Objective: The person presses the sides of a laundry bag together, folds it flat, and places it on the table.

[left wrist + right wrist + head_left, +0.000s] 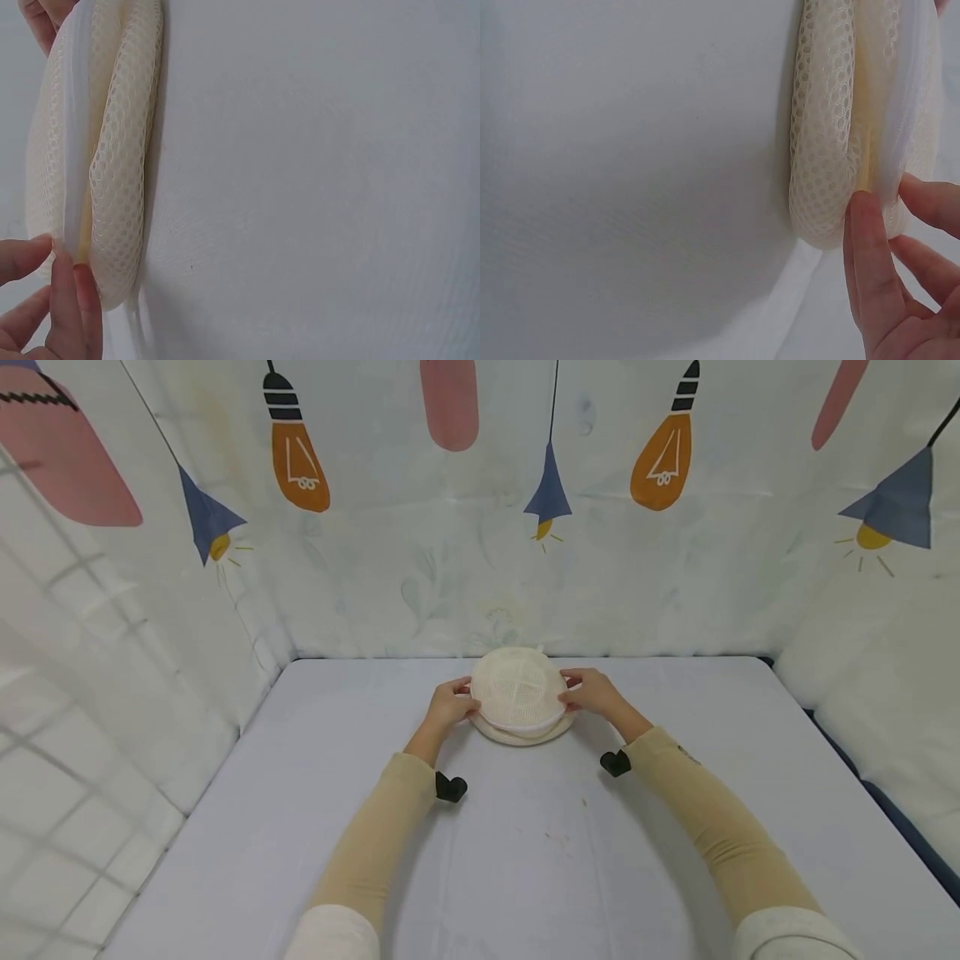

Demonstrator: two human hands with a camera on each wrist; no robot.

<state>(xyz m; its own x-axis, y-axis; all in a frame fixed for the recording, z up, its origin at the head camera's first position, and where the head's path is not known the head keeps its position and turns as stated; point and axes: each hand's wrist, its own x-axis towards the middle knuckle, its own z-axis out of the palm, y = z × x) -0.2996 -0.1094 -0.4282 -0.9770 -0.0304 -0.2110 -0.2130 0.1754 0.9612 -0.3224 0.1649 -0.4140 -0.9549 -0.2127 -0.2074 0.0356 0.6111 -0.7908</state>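
A round cream mesh laundry bag lies flattened near the far edge of the table, its upper disc stacked over a lower one. White trim runs along its side, above a puffy honeycomb-mesh roll. At the left rim, my left hand pinches the trimmed edge between thumb and fingers. My right hand grips the opposite rim the same way, thumb on top and fingertips tucked under the trim. Between the layers a yellowish inside shows in both wrist views. The bag's far side is mostly hidden in them.
The bag sits on a white-covered table, close to a fabric wall printed with lamps and bulbs. More fabric walls stand to the left and right. Dark heart-shaped pieces stick out at both sleeve cuffs.
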